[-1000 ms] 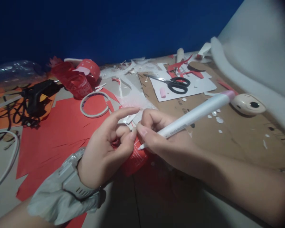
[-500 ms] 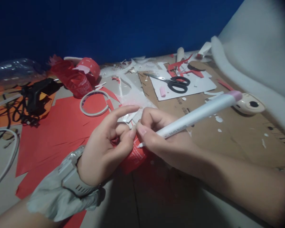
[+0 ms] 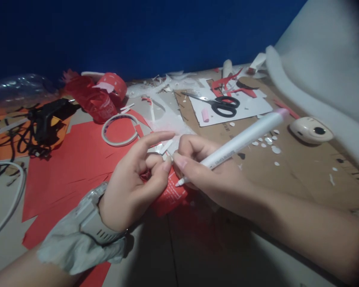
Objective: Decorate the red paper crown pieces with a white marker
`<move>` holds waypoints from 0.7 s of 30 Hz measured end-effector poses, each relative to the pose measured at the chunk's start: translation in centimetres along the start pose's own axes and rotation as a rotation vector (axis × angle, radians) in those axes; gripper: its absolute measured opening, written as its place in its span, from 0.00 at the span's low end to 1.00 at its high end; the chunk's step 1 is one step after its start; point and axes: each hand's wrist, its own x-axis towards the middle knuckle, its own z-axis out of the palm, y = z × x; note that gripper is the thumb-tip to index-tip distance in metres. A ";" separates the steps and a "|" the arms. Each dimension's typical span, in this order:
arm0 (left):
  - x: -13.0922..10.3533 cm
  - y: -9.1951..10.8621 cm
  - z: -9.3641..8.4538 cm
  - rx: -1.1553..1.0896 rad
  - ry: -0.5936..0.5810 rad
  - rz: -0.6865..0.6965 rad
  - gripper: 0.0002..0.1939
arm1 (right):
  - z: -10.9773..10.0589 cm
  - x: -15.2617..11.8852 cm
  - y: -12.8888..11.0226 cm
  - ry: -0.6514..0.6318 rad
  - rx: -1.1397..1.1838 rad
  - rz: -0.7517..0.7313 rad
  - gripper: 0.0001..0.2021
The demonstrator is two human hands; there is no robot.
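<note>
My right hand (image 3: 209, 167) is closed around a white marker (image 3: 242, 139), whose pink back end points up to the right. The marker's pale pink tip is close to a red printed piece (image 3: 169, 195); whether it touches cannot be told. My left hand (image 3: 137, 179), with a grey watch (image 3: 97, 223) on its wrist, pinches the top of that red piece between thumb and fingers. Its index finger stretches toward my right hand. The fingertips of both hands nearly meet, and they partly hide the red piece.
Red paper (image 3: 62, 159) lies at left with a tape roll (image 3: 119, 129) on it. Beyond are a black glue gun (image 3: 48, 117) and red ribbon rolls (image 3: 100, 105). Black scissors (image 3: 224, 107), a pink cap (image 3: 205, 115) and a cream device (image 3: 311, 130) rest at right on cardboard (image 3: 302, 171).
The marker's back end has dropped and shifted left, uncovering white paper dots and more of the cream device. Its tip has moved slightly right. My left hand keeps its pinch.
</note>
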 end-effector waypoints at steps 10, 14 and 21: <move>-0.1 0.2 0.1 -0.010 -0.007 -0.033 0.15 | -0.2 -0.1 -0.5 -0.041 -0.080 0.013 0.14; -0.1 0.2 0.0 -0.018 0.001 -0.028 0.16 | 0.1 -0.1 -0.2 -0.007 -0.092 -0.031 0.14; -0.2 0.3 -0.1 -0.010 -0.015 -0.046 0.16 | 0.2 -0.1 -0.3 0.011 -0.155 -0.038 0.15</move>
